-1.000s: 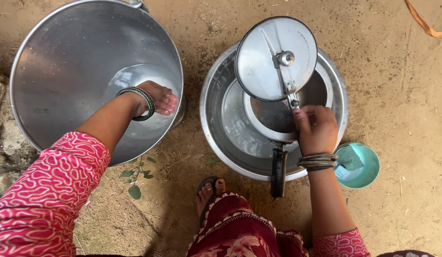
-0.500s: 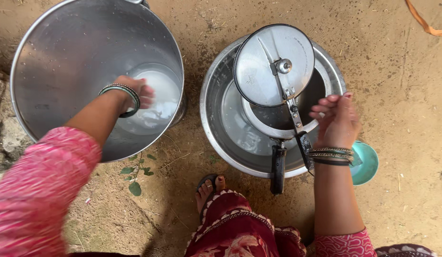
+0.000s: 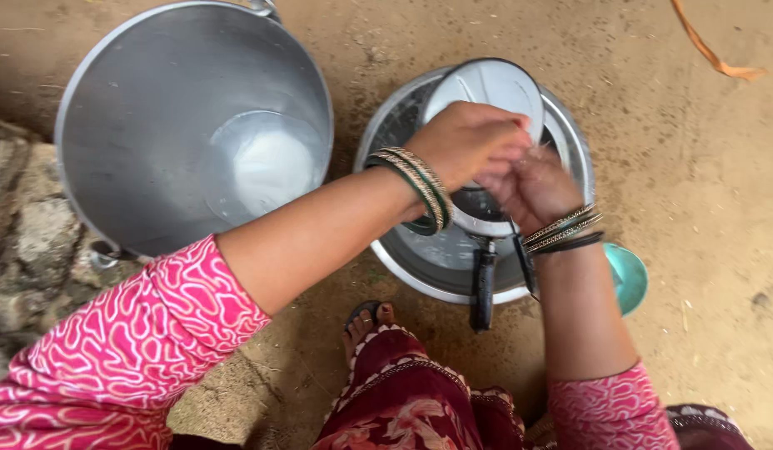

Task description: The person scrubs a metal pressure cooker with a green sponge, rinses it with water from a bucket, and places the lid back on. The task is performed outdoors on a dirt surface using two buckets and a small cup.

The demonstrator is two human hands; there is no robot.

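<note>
My left hand reaches across from the left, its fingers curled down over my right hand; the two touch above a steel pressure cooker. My right hand is blurred and partly covered, so what its fingers do is unclear. The cooker sits in a wide steel basin, its black handle pointing toward me. A round steel lid leans tilted on the cooker behind my hands. Neither hand grips the lid.
A large steel pot with a little water at its bottom stands on the left. A teal bowl sits right of the basin. My sandalled foot rests on the sandy ground; stones lie far left, an orange strip top right.
My left hand came out of the large pot and swung right over the cooker. My right hand let go of the lid's handle and met the left hand.
</note>
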